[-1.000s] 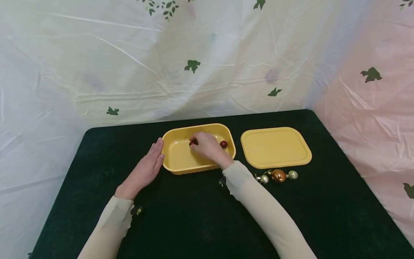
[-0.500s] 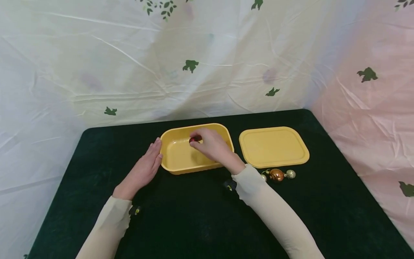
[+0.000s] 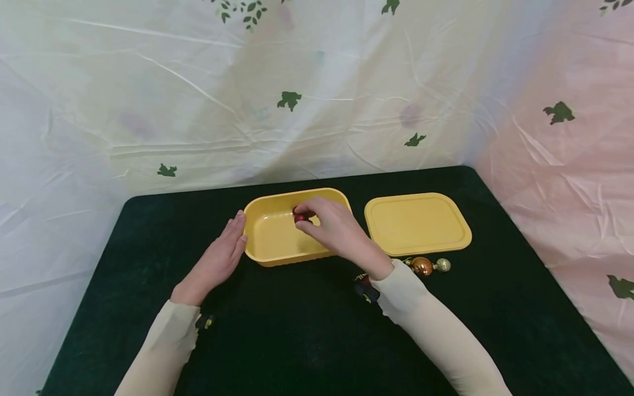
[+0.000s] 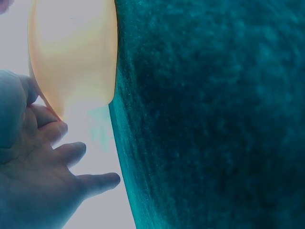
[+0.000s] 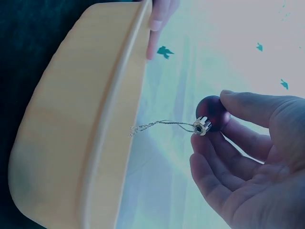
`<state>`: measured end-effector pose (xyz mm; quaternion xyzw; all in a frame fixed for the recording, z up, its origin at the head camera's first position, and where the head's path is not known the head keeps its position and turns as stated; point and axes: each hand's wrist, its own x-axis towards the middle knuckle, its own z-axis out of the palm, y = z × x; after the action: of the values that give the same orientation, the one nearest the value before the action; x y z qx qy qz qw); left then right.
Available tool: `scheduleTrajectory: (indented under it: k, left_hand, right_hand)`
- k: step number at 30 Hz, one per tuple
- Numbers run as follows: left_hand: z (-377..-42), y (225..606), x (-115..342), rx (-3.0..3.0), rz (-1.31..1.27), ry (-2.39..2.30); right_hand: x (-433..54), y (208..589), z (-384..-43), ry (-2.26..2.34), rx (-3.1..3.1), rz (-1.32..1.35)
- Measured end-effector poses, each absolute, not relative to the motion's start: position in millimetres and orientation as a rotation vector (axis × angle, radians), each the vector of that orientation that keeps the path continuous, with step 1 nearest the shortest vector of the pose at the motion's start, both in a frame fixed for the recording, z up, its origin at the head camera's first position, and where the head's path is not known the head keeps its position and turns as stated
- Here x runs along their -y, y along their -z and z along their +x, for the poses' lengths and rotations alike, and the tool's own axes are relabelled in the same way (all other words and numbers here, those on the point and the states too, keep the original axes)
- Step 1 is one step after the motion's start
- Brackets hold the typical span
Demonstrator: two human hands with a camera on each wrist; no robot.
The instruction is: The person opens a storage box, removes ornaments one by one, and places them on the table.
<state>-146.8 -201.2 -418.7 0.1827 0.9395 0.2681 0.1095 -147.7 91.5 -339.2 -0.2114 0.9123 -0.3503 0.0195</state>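
Note:
My right hand (image 3: 339, 231) pinches a dark red Christmas bauble (image 5: 213, 113) between thumb and fingertips. In the right wrist view its silver cap and a thin looped string (image 5: 164, 122) show. In the head view, the hand is over the right half of a yellow plastic box (image 3: 269, 247). Against the box's left end rests my left hand (image 3: 220, 258), its fingers extended along the wall. The left wrist view shows that hand's fingers (image 4: 69, 152) spread, some touching the box (image 4: 76, 52). The right hand hides part of the box's inside.
A yellow lid (image 3: 418, 223) lies flat to the right of the box. In front of it are a copper bauble (image 3: 422, 266) and a small glittery one (image 3: 443, 265). Something red shows partly beside the right wrist camera (image 3: 366, 289). A dark green cloth (image 3: 297, 330) covers the table.
The right hand has risen from the box floor with the red bauble, and its wrist has shifted rightward. A second red bauble seen in the box earlier is now out of sight. The left hand stays put.

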Motion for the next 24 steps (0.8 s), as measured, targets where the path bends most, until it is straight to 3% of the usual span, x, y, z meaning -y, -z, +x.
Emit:
scheduleTrajectory:
  k: [24]
  left_hand:
    - [-148.3,422.3,203.9,-2.767,0.553,-0.806]
  right_hand:
    - [-134.6,321.9,-112.8,1.234,-2.851,-0.622]
